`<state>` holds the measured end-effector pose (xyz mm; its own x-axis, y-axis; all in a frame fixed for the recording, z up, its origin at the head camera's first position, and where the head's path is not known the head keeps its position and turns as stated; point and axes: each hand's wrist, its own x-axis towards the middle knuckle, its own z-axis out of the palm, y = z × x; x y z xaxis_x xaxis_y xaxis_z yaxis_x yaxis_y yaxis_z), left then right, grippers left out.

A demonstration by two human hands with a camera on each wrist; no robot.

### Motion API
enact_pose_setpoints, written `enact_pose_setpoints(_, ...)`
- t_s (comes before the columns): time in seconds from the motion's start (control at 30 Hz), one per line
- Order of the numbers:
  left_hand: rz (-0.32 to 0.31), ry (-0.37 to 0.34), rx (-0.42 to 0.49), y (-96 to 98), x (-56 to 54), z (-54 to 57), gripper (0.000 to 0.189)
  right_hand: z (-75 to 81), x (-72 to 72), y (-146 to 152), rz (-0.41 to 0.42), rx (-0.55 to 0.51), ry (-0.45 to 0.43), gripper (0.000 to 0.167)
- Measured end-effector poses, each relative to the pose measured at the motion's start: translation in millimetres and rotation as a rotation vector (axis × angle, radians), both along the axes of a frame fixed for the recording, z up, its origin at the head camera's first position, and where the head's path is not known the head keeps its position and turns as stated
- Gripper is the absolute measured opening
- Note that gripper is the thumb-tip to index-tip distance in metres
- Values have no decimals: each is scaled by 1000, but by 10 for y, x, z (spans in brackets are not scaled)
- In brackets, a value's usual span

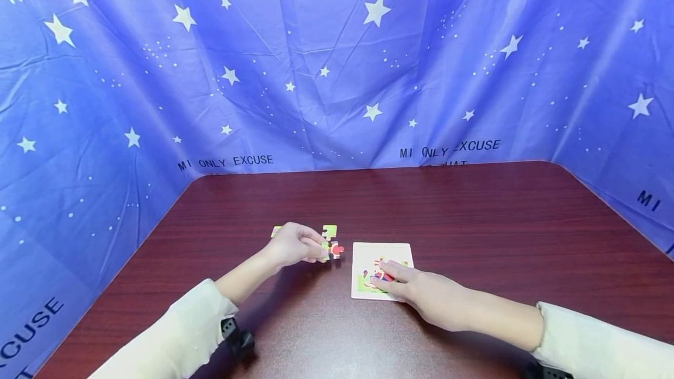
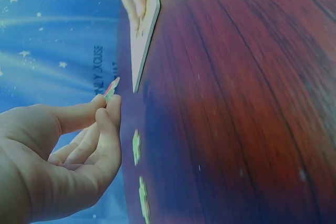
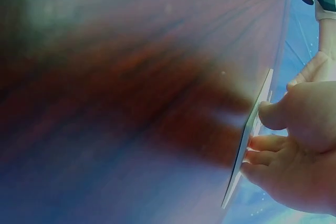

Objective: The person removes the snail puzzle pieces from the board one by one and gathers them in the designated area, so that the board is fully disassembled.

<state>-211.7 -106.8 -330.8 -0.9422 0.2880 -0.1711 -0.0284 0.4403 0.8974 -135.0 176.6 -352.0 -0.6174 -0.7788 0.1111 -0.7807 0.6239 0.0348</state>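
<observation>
Between thumb and fingertips, my left hand point(image 1: 293, 244) pinches a jigsaw piece point(image 1: 336, 250) with green and red on it. In the left wrist view the piece point(image 2: 111, 87) is tilted, raised off the table. My right hand point(image 1: 442, 298) rests on a square puzzle board point(image 1: 356, 271) with a white frame, its fingers stretched over the picture. Colourful pieces point(image 1: 368, 283) lie inside the frame, partly covered by those fingers. A light green loose piece point(image 1: 330, 230) lies just beyond the left fingertips. Another piece point(image 1: 275, 230) shows behind the left hand, mostly hidden.
Everything lies on a dark red wood-grain table point(image 1: 474, 209). A blue curtain point(image 1: 316, 75) with white stars hangs along its back and sides. Each wrist carries a black camera; the left camera point(image 1: 239, 338) sits close above the table.
</observation>
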Motion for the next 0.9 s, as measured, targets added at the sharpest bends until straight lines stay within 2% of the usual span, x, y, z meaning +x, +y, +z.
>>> enact_pose_setpoints(0.33, 76, 2, -38, -298, -20, -15, 24, -36, -7, 12, 27, -40, 55, 55)
enact_pose_setpoints(0.57, 75, 11, -82, -512, -10, -14, 28, -47, -6, 8, 10, -49, 68, 55)
enact_pose_setpoints(0.9, 140, -17, -113, -780, 11, -21, 29, -35, 9, -1, -18, -36, 65, 55)
